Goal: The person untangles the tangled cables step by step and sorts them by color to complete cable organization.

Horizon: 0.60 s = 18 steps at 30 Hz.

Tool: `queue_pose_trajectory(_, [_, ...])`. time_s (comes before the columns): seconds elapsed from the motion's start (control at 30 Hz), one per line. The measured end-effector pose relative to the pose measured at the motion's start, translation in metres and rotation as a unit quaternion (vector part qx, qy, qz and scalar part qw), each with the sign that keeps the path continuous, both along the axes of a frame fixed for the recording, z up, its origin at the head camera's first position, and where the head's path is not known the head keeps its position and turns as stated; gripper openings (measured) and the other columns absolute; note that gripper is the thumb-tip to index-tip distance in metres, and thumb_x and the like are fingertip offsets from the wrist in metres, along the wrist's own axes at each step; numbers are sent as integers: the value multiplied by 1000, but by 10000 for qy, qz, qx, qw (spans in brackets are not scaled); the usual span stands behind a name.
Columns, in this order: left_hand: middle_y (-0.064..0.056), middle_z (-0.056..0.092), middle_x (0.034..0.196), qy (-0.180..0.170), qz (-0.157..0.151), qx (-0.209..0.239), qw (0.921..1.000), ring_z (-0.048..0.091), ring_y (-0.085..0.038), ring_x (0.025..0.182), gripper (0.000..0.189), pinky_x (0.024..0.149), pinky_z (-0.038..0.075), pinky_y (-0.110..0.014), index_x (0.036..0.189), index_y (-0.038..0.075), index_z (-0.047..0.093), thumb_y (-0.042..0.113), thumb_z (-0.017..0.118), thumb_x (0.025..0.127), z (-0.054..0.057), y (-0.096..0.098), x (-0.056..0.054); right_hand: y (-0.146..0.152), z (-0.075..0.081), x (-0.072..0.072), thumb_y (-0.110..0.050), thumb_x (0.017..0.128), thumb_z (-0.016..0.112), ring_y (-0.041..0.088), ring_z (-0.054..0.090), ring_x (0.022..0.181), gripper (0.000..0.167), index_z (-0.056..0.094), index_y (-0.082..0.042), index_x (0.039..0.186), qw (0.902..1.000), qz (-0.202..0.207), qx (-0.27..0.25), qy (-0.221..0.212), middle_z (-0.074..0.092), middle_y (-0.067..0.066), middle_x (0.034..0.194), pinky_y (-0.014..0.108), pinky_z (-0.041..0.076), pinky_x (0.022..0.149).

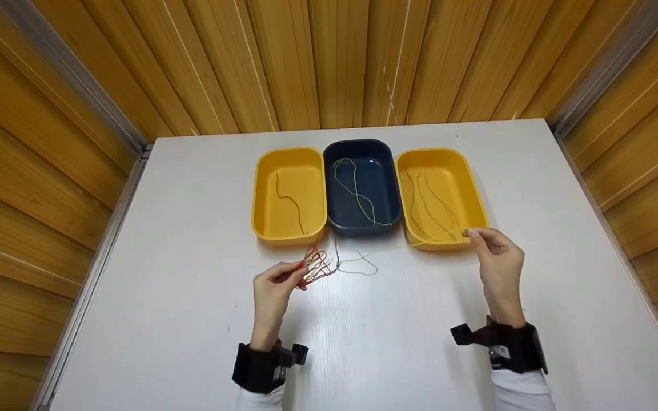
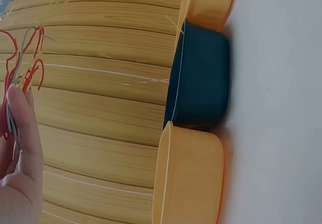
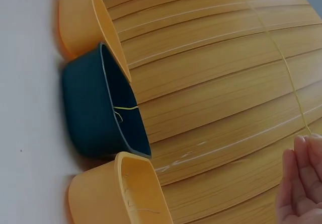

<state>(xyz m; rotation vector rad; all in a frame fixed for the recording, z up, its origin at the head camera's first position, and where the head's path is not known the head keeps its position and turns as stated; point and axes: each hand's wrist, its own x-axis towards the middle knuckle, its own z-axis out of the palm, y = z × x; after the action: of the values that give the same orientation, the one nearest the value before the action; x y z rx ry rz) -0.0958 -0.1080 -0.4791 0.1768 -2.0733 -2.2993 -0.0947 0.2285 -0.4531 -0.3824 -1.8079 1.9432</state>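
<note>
My left hand (image 1: 272,291) pinches a tangled bundle of strings (image 1: 317,267) between thumb and fingers, above the table in front of the left and middle bins. Red strands stand out most; the left wrist view also shows grey strands (image 2: 21,58) and some yellow. Off to the right, my right hand (image 1: 501,268) pinches the end of a thin yellow string (image 3: 289,70) with thumb and fingertips. That string runs leftward past the front of the right bin to the bundle, with a slack loop near the bundle.
Three bins stand side by side: a yellow bin (image 1: 265,197), a dark blue bin (image 1: 383,188) and another yellow bin (image 1: 463,180). A dark string (image 1: 292,198) lies in the left one, a yellow-green string (image 1: 356,181) in the middle, several thin strings in the right. Wood-patterned panels (image 1: 340,63) enclose the white table (image 1: 363,342).
</note>
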Motion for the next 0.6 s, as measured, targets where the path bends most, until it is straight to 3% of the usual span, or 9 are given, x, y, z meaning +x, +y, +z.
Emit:
queue_pose_trajectory(0.27, [10, 73, 76, 27, 454, -104, 9989, 64, -3, 60, 22, 59, 57, -15, 104, -27, 65, -16, 69, 86, 2, -13, 1, 10, 7, -7, 7, 94, 65, 3, 68, 73, 26, 77, -11, 80, 9974, -549, -443, 114, 74, -9, 74, 11, 55, 74])
queue_pose_trajectory(0.43, [12, 73, 76, 45, 445, -124, 9989, 64, -3, 61, 23, 60, 58, -16, 106, -26, 66, -14, 70, 86, 1, -18, 0, 12, 11, -12, 6, 94, 65, 5, 68, 74, 19, 77, -5, 83, 9960, -603, -654, 122, 74, -8, 74, 13, 54, 75])
queue_pose_trajectory(0.6, [12, 73, 76, 37, 650, -38, 9979, 64, -3, 60, 23, 59, 58, -16, 106, -26, 65, -15, 69, 86, 0, -23, 1, 20, 20, -17, 5, 94, 67, 9, 66, 74, 16, 77, 0, 82, 9872, -991, -1169, 440, 74, -4, 73, 15, 54, 75])
